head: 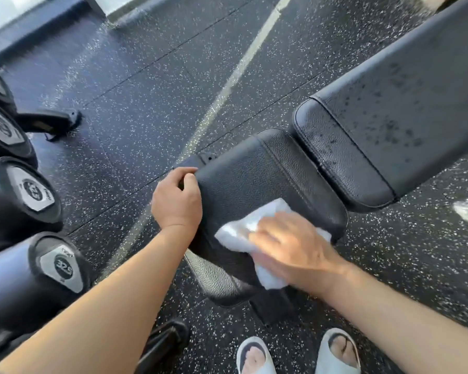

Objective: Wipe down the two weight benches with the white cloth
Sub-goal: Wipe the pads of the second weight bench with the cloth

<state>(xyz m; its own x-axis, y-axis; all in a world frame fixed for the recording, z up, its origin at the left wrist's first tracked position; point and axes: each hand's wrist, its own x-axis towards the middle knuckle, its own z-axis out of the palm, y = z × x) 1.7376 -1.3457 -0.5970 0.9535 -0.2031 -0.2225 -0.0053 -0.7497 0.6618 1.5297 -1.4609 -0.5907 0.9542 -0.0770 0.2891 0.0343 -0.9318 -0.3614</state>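
Observation:
A black padded weight bench runs from the centre to the upper right. Its seat pad (257,174) is nearest me and its long back pad (389,112) carries dark wet spots. My left hand (177,201) grips the left edge of the seat pad, fingers curled over it. My right hand (287,247), blurred, presses the white cloth (241,228) flat on the near part of the seat pad. Only one bench is in view.
Black dumbbells (33,190) sit on a rack along the left edge. The floor is dark speckled rubber with a pale line (243,63) across it. My feet in light slippers (254,354) stand below the bench. A black bracket (57,122) lies on the floor at left.

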